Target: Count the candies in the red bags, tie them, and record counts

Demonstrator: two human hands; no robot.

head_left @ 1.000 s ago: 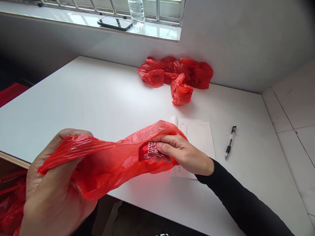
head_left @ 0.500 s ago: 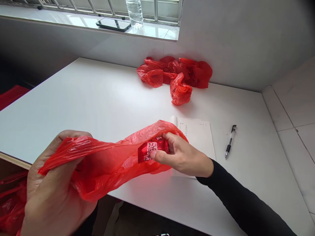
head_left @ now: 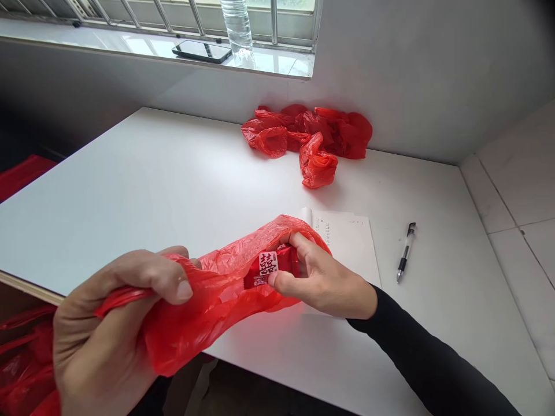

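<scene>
My left hand [head_left: 117,323] is closed around the gathered end of a thin red plastic bag [head_left: 195,323], its thumb pressing the film. The bag stretches to the right, above the front of the table. At its right end, my right hand [head_left: 327,280] grips a small red wrapped packet [head_left: 267,264] with white and dark Chinese lettering. More red wrapper shows under the fingers; I cannot tell whether it is a second packet. Red film lies behind and below the packet, and my curled fingertips are partly hidden.
An open notebook [head_left: 353,242] lies on the white table [head_left: 173,173], with a black pen [head_left: 406,252] to its right. Crumpled red bags [head_left: 318,162] sit by the wall. On the sill are a phone [head_left: 202,51] and a water bottle [head_left: 237,32]. More red bags [head_left: 26,364] hang low at left.
My left hand has closed more tightly, its fingers now folded over the bag's end, bunching the film. My right hand and the packet have barely moved. The view has tilted slightly upward.
</scene>
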